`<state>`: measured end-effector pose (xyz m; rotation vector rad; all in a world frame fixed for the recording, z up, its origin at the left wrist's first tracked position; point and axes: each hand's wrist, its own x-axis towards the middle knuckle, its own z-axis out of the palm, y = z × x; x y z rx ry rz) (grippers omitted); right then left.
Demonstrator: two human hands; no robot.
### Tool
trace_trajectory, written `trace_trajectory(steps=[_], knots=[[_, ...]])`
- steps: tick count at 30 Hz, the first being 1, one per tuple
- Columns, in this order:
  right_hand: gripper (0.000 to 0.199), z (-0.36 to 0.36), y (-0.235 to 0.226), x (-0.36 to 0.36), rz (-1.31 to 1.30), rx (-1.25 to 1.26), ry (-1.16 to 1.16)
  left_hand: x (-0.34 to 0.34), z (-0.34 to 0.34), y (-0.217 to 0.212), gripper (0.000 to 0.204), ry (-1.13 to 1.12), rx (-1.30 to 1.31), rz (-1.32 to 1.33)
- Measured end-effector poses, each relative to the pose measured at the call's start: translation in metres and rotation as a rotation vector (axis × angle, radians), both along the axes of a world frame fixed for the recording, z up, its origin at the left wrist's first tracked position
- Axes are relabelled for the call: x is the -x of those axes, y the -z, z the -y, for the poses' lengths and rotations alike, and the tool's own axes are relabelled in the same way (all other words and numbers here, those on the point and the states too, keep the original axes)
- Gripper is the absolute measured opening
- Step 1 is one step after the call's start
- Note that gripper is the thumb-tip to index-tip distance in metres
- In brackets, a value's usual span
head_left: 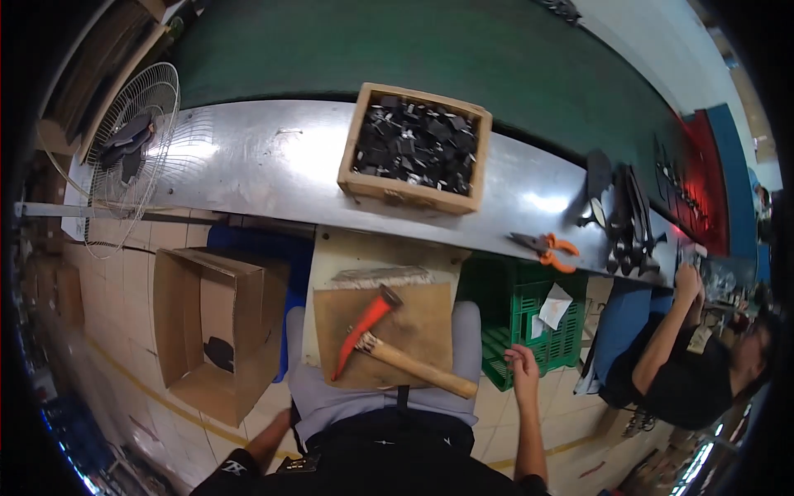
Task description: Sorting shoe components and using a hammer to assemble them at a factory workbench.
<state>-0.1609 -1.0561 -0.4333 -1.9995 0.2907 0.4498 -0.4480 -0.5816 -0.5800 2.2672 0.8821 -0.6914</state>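
My right hand (522, 365) hangs beside my right thigh, near the green plastic crate (571, 331). Its fingers are loosely bent and apart, with nothing visible in them. My left forearm (269, 438) reaches down beside my left thigh, which hides the hand and its fingers. Across my lap lies a brown board (430, 310). A hammer with a long red head (364, 326) and a wooden handle (422, 368) rests on it, touched by neither hand. Ahead, a wooden box (413, 192) of small black pieces (418, 140) stands on the metal bench edge.
Orange-handled pliers (547, 250) and several black pieces (628, 219) lie right on the metal ledge (256, 157). Beyond runs a green belt (331, 50). Left are a wire-caged fan (136, 149) and an open cardboard box (194, 322). A co-worker (686, 364) sits at right.
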Motion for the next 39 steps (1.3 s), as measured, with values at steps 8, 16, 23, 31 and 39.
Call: trace_trajectory(steps=[8, 16, 23, 31, 39], knots=[[0.048, -0.109, 0.016, 0.026, -0.062, -0.508, 0.180, -0.200, -0.037, -0.095, 0.043, -0.510, 0.453, 0.778], [0.046, -0.150, 0.072, -0.005, 0.448, -0.037, -0.102, -0.218, 0.015, -0.082, 0.075, -0.509, 1.085, 0.579], [0.051, -0.132, 0.070, -0.001, 0.568, 0.015, -0.217, -0.193, 0.044, -0.089, 0.059, -0.390, 0.665, 0.812], [0.041, -0.115, -0.098, -0.045, 0.332, -0.519, -0.076, -0.284, 0.060, -0.201, 0.057, -0.306, 0.898, 1.278], [0.088, -0.161, -0.150, -0.052, 0.505, 0.150, -0.886, -0.304, 0.061, -0.217, 0.042, -0.146, 0.871, 1.046]])
